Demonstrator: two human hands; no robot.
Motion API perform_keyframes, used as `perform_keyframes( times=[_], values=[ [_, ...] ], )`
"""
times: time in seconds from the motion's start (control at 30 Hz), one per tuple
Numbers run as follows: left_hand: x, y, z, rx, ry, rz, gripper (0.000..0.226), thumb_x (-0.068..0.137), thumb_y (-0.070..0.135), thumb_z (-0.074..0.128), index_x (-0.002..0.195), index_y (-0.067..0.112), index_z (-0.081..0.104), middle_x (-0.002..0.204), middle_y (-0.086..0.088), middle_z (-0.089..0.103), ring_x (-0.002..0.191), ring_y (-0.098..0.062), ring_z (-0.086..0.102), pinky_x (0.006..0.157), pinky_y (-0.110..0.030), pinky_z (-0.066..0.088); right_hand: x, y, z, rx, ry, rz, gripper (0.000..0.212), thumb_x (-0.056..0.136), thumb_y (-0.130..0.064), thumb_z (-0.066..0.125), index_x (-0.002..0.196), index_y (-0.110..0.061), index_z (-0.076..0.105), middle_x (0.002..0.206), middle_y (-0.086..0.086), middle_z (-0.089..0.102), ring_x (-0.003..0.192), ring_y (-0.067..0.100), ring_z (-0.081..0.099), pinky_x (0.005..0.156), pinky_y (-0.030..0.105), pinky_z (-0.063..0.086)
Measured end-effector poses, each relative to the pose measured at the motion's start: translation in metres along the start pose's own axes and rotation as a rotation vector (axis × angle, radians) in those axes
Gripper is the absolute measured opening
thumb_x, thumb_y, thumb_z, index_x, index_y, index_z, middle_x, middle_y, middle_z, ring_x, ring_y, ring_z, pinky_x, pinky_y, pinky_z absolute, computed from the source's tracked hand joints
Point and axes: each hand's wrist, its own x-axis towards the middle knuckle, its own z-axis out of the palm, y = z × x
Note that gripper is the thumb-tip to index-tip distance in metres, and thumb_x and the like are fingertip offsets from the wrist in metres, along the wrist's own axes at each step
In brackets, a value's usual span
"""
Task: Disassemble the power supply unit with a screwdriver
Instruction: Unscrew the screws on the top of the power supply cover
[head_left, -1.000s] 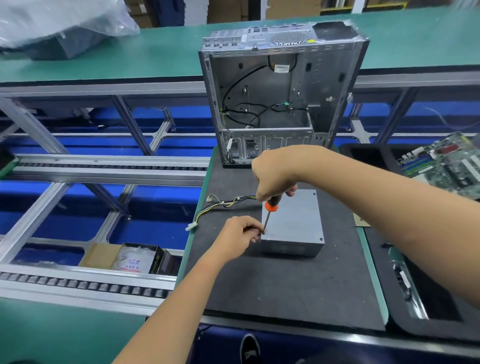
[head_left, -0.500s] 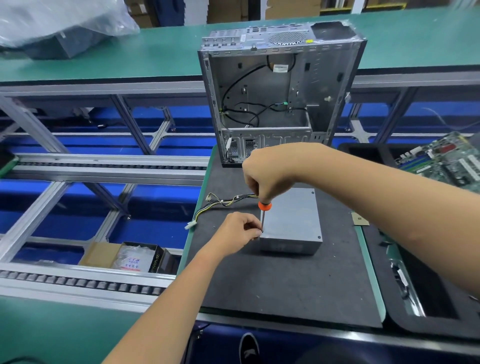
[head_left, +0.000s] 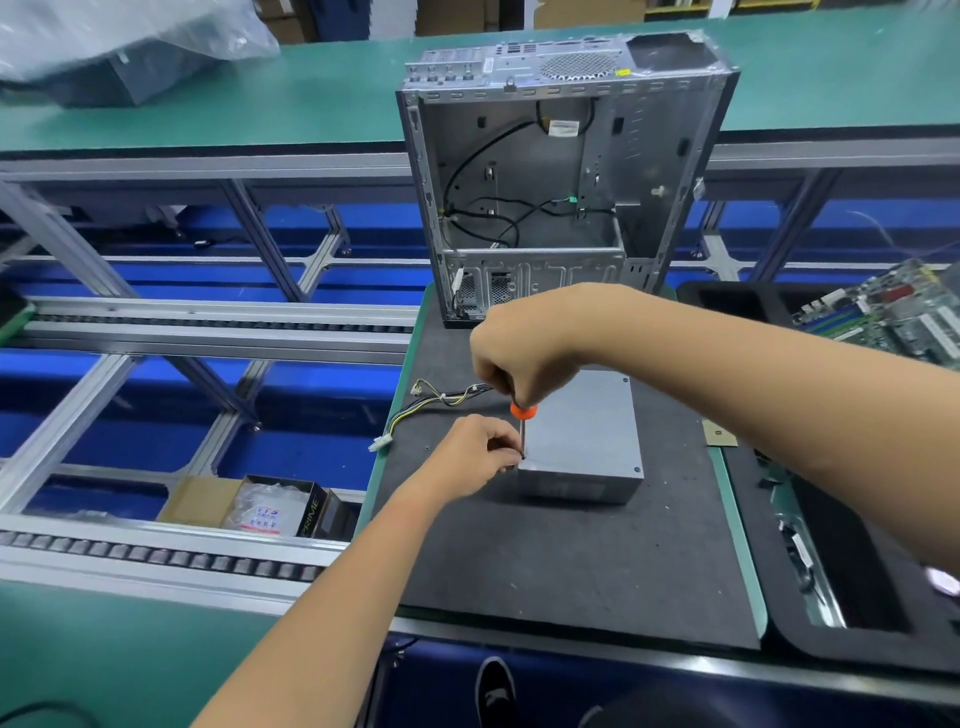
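We see the grey power supply unit (head_left: 584, 441) lying flat on the dark mat (head_left: 571, 561), in front of the open computer case (head_left: 561, 171), its wire bundle (head_left: 431, 410) trailing off to the left. Our right hand (head_left: 524, 348) grips the handle of the screwdriver (head_left: 522, 426), held upright with its tip at the unit's near-left top corner. Our left hand (head_left: 475, 452) pinches the shaft just above the tip, fingers curled against the unit's left edge.

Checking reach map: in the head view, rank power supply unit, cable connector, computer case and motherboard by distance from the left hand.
1. Power supply unit: touching the left hand, on its right.
2. Cable connector: just left, at the mat edge.
3. Computer case: upright, behind.
4. Motherboard: far right.
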Motion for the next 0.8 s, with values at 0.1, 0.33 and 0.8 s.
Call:
perform_keyframes(
  times=[0.1, 0.33, 0.8],
  values=[
    [0.001, 0.002, -0.002, 0.009, -0.016, -0.014, 0.015, 0.076, 0.009, 0.067, 0.068, 0.021, 0.067, 0.074, -0.006, 0.070, 0.064, -0.013, 0.060, 0.065, -0.041, 0.054, 0.001, 0.001, -0.002, -0.040, -0.009, -0.044, 0.005, 0.076, -0.016, 0.070, 0.072, -0.018, 0.067, 0.062, -0.004, 0.059, 0.060, 0.012, 0.052, 0.048, 0.021, 0.036],
    [-0.001, 0.008, -0.003, 0.075, -0.009, -0.004, 0.018, 0.075, 0.013, 0.070, 0.062, 0.024, 0.065, 0.061, 0.005, 0.064, 0.056, -0.008, 0.055, 0.059, -0.027, 0.048, -0.004, 0.004, 0.002, -0.064, 0.002, -0.082, 0.001, 0.078, -0.018, 0.068, 0.078, -0.018, 0.066, 0.076, -0.003, 0.064, 0.070, 0.016, 0.056, 0.052, 0.023, 0.039],
    [0.008, 0.008, -0.008, 0.045, -0.075, 0.011, 0.007, 0.074, 0.004, 0.070, 0.070, 0.011, 0.071, 0.065, -0.008, 0.069, 0.057, -0.011, 0.060, 0.061, -0.023, 0.051, -0.004, 0.009, 0.002, 0.263, -0.030, 0.302, 0.041, 0.093, -0.038, 0.041, 0.069, -0.008, 0.055, 0.040, 0.003, 0.060, 0.043, 0.020, 0.062, 0.050, 0.024, 0.043]
  ],
)
